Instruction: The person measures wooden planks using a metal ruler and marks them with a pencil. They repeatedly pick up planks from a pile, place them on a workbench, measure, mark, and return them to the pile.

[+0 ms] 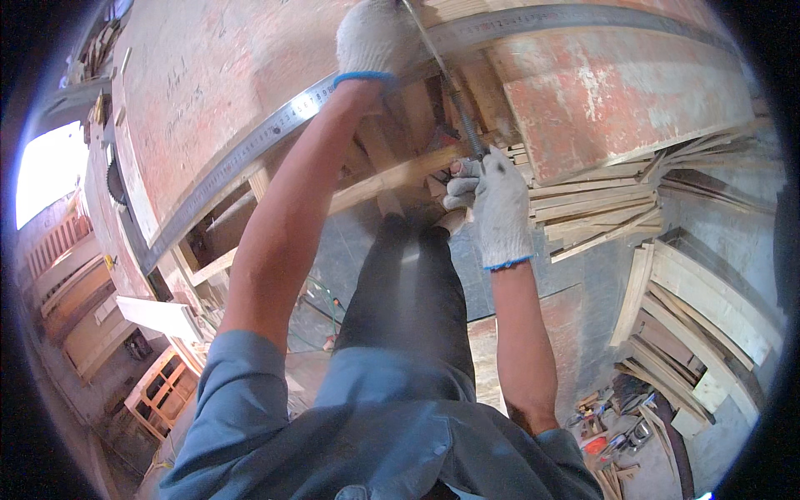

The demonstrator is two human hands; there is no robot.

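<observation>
My left hand (pixel 378 39), in a white knit glove with a blue cuff, lies at the top of the view over the worn tabletop and a steel ruler (pixel 294 117); its fingers are blurred and partly cut off. A thin metal rod with a threaded or spring-like lower part (pixel 464 119) runs from beside that hand down to my right hand (pixel 497 206). Gloved as well, my right hand has its fingers closed around the rod's lower end. Behind the rod, an opening shows wooden framing under the table.
Thin wooden strips (pixel 594 203) are stacked right of my right hand, below a worn painted board (pixel 625 106). A circular saw blade (pixel 115 175) stands at the left. More boards (pixel 706 300) and scattered tools (pixel 609 431) lie at the right. A wooden frame (pixel 165 390) is at lower left.
</observation>
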